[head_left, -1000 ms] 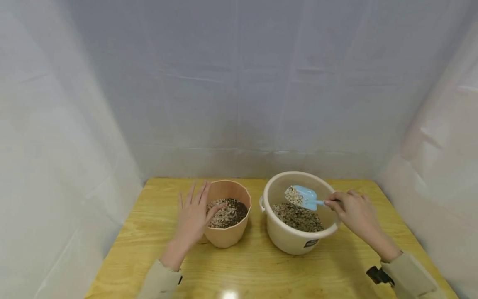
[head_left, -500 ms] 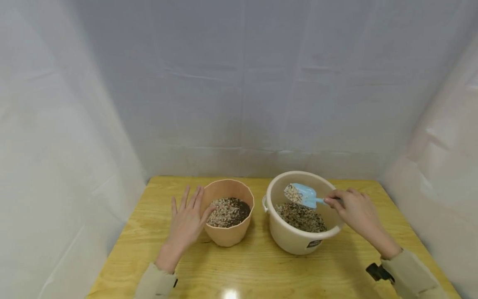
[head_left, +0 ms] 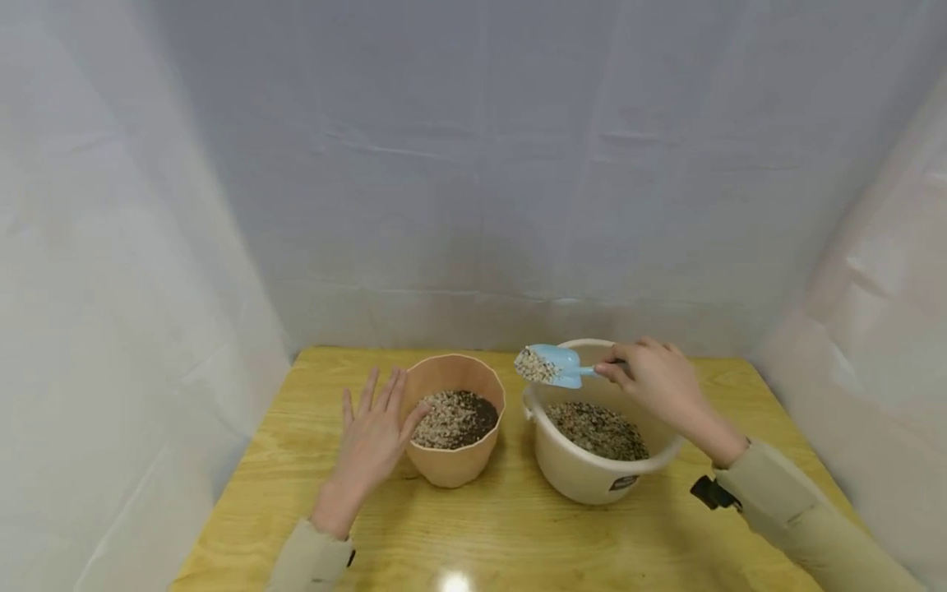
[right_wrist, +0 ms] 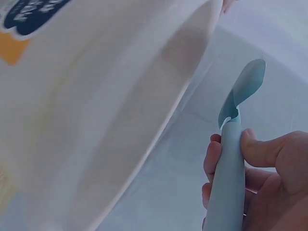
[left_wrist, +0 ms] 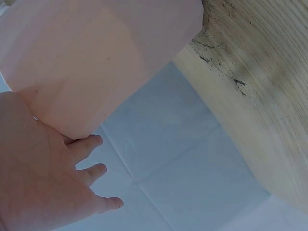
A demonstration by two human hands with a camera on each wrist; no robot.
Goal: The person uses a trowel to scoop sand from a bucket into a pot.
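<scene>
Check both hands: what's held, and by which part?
The right hand grips the blue scoop by its handle, blade loaded with gravel. The left hand holds nothing; its open fingers rest against the side of the peach pot.

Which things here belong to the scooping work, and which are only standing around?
In use:
right hand gripping the blue scoop, loaded with gravel
cream bucket of gravel
peach pot, steadied by the flat left hand

Only around:
wooden table
white sheeting
</scene>
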